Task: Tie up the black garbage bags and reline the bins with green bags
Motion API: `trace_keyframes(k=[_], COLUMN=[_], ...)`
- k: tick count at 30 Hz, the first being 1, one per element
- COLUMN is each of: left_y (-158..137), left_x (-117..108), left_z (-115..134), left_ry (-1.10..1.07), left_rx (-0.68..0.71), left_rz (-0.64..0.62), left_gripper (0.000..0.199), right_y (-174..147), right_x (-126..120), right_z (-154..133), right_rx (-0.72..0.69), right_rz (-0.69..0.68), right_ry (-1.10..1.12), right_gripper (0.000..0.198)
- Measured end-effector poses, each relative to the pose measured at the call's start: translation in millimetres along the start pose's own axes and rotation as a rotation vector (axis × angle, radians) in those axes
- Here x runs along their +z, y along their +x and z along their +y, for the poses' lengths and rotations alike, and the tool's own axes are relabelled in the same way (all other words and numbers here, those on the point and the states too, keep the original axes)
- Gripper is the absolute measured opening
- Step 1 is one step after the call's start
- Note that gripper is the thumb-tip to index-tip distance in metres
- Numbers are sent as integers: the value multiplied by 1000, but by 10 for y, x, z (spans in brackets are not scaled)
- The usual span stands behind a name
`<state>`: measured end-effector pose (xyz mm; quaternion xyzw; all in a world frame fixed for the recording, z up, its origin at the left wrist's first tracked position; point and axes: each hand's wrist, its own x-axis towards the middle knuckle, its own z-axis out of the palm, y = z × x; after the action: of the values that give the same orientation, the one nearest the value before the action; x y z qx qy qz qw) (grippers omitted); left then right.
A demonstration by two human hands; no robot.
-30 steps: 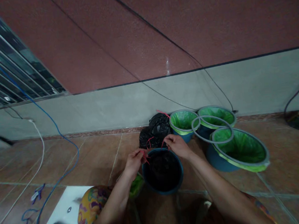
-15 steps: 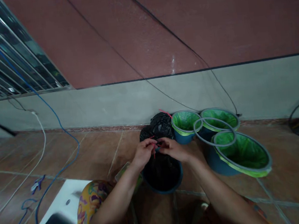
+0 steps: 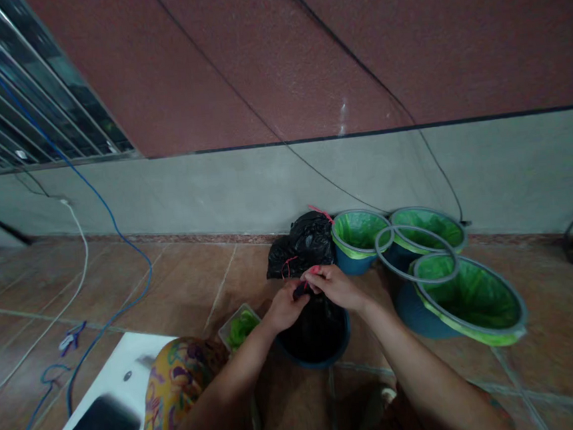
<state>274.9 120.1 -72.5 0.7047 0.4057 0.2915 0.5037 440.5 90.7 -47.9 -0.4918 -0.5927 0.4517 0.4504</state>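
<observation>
A black garbage bag (image 3: 312, 330) stands inside a blue bin (image 3: 316, 365) directly in front of me, its top gathered upward. My left hand (image 3: 285, 305) is closed around the gathered neck of this bag. Close beside it, my right hand (image 3: 337, 288) pinches a red drawstring (image 3: 313, 271) at the top of the neck. The fingertips of both hands nearly meet, and part of the string is hidden by them. Just behind, filled black bags (image 3: 308, 234) with red ties rest on the floor against the wall.
Blue bins lined with green bags stand to the right: a small one (image 3: 361, 232), one behind (image 3: 425, 226) and a large one (image 3: 474, 299). A loose grey ring (image 3: 385, 260) lies across them. A clear tub with green bags (image 3: 241, 327) sits left. Cables (image 3: 143, 291) cross the floor.
My left hand has moved down onto the bag's neck, while my right hand holds the red string above it. The tub of green bags shows more fully beside my left arm.
</observation>
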Motion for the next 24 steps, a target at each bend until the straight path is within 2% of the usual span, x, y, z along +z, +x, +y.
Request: trace_keyframes(k=[2,3,5,8,10,12,14,16,18,21,24], left_y=[9,26,61,45,-17,-87,-129,-128,-90,-3,59], left_x=[90,122,135,21,-98,-197,-251,-262,-251,-235,-240], left_z=[-105,-150,-246,-436,-570,-670,-713,-699,-646,-555,-491], left_ry=[19,9,-66,-342,-576,-744,-779,-737,-662,-433,-189], left_rx=[30,26,-40,-261,-444,-584,-620,-586,-514,-347,-176], left_rz=[-49,-30,94,352,467,517,527,516,489,436,357], left_gripper=[17,17,21,22,21,21,22,22,21,25,30], right_y=[-7,-8,-7,-14,-28,-42,-50,-59,-85,-163,-249], right_x=[16,5,-82,-356,-549,-671,-697,-651,-571,-425,-271], right_z=[-33,-44,-49,-2,67,152,230,283,309,337,379], right_rx=[5,21,65,112,139,184,253,327,371,349,333], right_rz=[-14,2,119,443,604,666,694,695,611,332,64], right_ry=[33,47,96,307,519,643,629,458,141,-411,-781], right_gripper=[37,35,30,31,27,22,21,21,24,29,25])
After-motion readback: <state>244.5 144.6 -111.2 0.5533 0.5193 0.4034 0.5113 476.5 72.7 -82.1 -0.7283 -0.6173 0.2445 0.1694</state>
